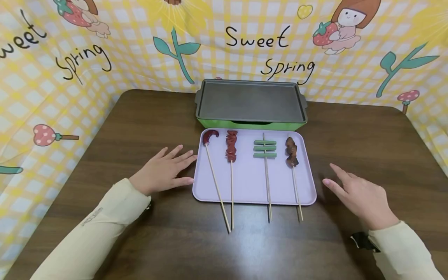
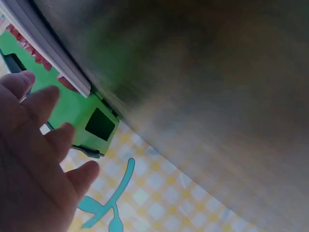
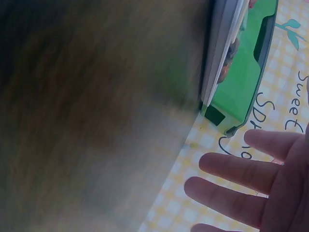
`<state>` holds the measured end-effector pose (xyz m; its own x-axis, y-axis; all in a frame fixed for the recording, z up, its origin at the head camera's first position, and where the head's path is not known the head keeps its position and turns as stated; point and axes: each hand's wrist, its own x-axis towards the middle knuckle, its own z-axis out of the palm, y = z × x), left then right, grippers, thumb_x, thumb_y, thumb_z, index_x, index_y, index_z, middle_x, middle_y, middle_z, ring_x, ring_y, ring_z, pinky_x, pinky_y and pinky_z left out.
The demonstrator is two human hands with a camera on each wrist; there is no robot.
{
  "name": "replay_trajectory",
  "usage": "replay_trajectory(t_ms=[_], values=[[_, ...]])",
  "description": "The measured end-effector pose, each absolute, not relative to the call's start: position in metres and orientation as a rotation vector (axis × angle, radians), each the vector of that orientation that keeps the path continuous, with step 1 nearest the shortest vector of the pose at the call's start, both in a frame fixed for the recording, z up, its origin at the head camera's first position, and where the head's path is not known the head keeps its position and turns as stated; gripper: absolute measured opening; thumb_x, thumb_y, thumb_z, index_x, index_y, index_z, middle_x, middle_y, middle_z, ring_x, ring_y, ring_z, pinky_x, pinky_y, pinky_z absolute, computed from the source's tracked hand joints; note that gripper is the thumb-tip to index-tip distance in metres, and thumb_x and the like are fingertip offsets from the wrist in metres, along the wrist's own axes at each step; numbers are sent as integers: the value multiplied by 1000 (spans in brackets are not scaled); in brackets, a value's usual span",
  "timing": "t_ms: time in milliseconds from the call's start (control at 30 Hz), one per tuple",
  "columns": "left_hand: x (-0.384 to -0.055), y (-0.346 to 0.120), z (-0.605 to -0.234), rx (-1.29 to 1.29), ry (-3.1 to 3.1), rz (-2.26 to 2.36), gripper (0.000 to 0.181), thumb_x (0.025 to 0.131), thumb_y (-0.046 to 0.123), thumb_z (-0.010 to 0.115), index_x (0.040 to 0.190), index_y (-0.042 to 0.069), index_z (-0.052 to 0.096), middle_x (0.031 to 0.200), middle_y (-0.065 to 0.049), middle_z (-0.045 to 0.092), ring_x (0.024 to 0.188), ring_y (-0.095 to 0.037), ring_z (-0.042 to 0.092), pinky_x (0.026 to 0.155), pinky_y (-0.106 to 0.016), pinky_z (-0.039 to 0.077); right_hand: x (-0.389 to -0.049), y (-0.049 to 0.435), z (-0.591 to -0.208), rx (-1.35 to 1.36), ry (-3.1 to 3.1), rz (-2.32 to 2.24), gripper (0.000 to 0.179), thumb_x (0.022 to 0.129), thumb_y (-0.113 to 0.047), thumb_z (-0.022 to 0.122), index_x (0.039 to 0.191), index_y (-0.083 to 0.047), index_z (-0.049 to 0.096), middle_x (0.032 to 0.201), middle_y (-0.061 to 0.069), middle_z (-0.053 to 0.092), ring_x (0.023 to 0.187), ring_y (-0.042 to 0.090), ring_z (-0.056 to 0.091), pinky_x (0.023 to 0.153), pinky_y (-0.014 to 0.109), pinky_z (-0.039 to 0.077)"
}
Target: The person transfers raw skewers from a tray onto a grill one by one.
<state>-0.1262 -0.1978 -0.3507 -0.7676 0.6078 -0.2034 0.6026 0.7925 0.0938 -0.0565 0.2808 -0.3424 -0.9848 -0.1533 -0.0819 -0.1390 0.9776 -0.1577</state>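
Observation:
On the lavender tray (image 1: 248, 186) lie several skewers. From left to right they are a dark red curved piece (image 1: 210, 136) on a stick, a red meat skewer (image 1: 231, 146), a skewer of green bean-like pieces (image 1: 265, 149) and a browned meat skewer (image 1: 291, 152). Their stick ends jut over the tray's front edge. My left hand (image 1: 166, 169) has its fingers spread, fingertips right at the tray's left edge. To the right of the tray is my right hand (image 1: 360, 194), index finger and thumb extended, holding nothing. Both wrist views show spread, bare fingers.
Directly behind the tray stands a grill with a flat dark plate (image 1: 250, 101) and a green base (image 1: 252, 125). All of it rests on a brown wooden table (image 1: 157, 233). A yellow checked cloth (image 1: 136, 50) hangs along the back and sides.

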Motion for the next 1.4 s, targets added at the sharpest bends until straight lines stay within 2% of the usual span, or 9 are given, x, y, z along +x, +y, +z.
replay_trajectory(t_ms=[167, 300, 467, 567, 767, 1000, 1200, 1400], values=[[-133, -193, -353, 989, 2772, -23, 70, 94, 55, 49, 147, 10, 40, 150, -10, 37, 142, -37, 19, 109, -62, 17, -57, 277, -343, -115, 2956, -366, 68, 98, -54, 39, 141, -1, 42, 120, 29, 59, 103, 46, 60, 54, 48, 47], [-137, -190, -354, 1016, 2769, -66, 69, 93, 54, 51, 146, 10, 41, 150, -12, 38, 142, -37, 22, 109, -61, 18, -55, 274, -342, -71, 2925, -479, 64, 98, -50, 44, 137, 0, 47, 113, 23, 65, 98, 43, 62, 55, 44, 47], [-141, -188, -353, 1000, 2751, -98, 69, 93, 54, 50, 147, 11, 41, 150, -11, 38, 142, -36, 22, 109, -61, 17, -54, 269, -343, -67, 2860, -708, 50, 96, -39, 56, 124, 2, 59, 89, 12, 71, 78, 25, 65, 59, 36, 47], [-142, -186, -352, 999, 2729, -103, 68, 94, 53, 49, 147, 12, 40, 150, -11, 37, 142, -35, 22, 109, -62, 17, -55, 267, -344, -44, 2785, -849, 46, 94, -31, 62, 120, 6, 61, 79, 5, 71, 68, 16, 65, 64, 35, 48], [-144, -184, -352, 1006, 2733, -145, 69, 93, 54, 50, 147, 12, 40, 150, -10, 37, 142, -34, 22, 109, -62, 17, -61, 261, -342, 40, 2589, -1042, 49, 90, -23, 67, 122, 12, 54, 75, 7, 70, 64, 19, 68, 68, 36, 55], [-145, -183, -354, 1021, 2730, -181, 70, 93, 55, 51, 146, 12, 41, 151, -9, 36, 142, -32, 23, 110, -61, 16, -63, 248, -344, 58, 2408, -1110, 48, 87, -13, 70, 120, 16, 50, 69, 7, 66, 60, 21, 65, 60, 34, 56], [-145, -182, -356, 1020, 2719, -180, 76, 90, 57, 53, 147, 9, 40, 152, -11, 34, 142, -32, 23, 110, -60, 16, -55, 232, -351, 105, 2347, -1156, 51, 84, -10, 72, 121, 14, 45, 65, 7, 63, 55, 21, 63, 55, 36, 56], [-143, -181, -358, 1023, 2718, -174, 78, 89, 57, 54, 147, 7, 39, 152, -12, 34, 142, -32, 23, 110, -60, 16, -48, 223, -357, 99, 2295, -1228, 46, 82, -4, 70, 117, 12, 45, 64, 7, 63, 51, 19, 62, 52, 36, 55]])
